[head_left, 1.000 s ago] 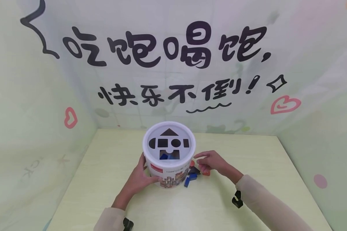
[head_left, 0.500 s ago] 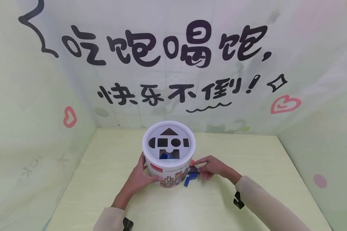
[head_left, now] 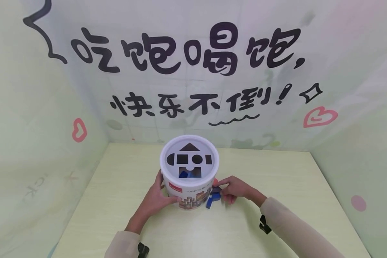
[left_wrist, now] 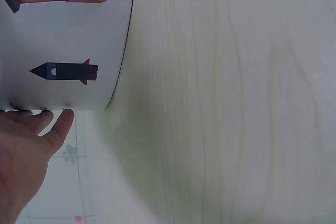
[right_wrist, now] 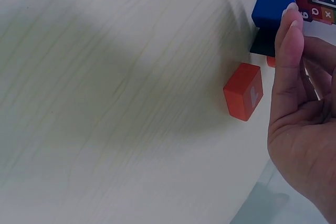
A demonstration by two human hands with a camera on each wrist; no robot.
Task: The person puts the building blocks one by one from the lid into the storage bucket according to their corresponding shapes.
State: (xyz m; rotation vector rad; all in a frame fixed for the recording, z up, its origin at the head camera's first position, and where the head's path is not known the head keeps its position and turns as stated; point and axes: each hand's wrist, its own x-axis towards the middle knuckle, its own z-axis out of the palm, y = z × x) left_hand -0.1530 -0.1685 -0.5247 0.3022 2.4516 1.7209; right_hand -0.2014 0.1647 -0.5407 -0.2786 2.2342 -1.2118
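Observation:
A white bucket (head_left: 193,190) with printed pictures stands on the table, its lid (head_left: 188,153) cut with shaped holes. My left hand (head_left: 156,199) holds its left side, thumb across the front; the left wrist view shows fingertips at its wall. Beside its right side, my right hand (head_left: 238,188) reaches in among small blocks. Its index finger and thumb lie at a dark block (head_left: 216,189); whether they pinch it is hidden. Blue blocks (right_wrist: 273,10) lie close by, one marked H. An orange block (right_wrist: 244,92) rests on the table near that hand.
The pale wooden table (head_left: 264,233) is bordered at the back and sides by printed fabric walls (head_left: 193,82). Through the lid's lower hole, blue blocks (head_left: 184,174) show inside the bucket. A red-orange block (head_left: 215,182) sits near the bucket's right side.
My right hand has moved slightly down, and its index finger now reaches the dark block. It covers the orange block seen earlier in the head view. My left hand stays on the bucket.

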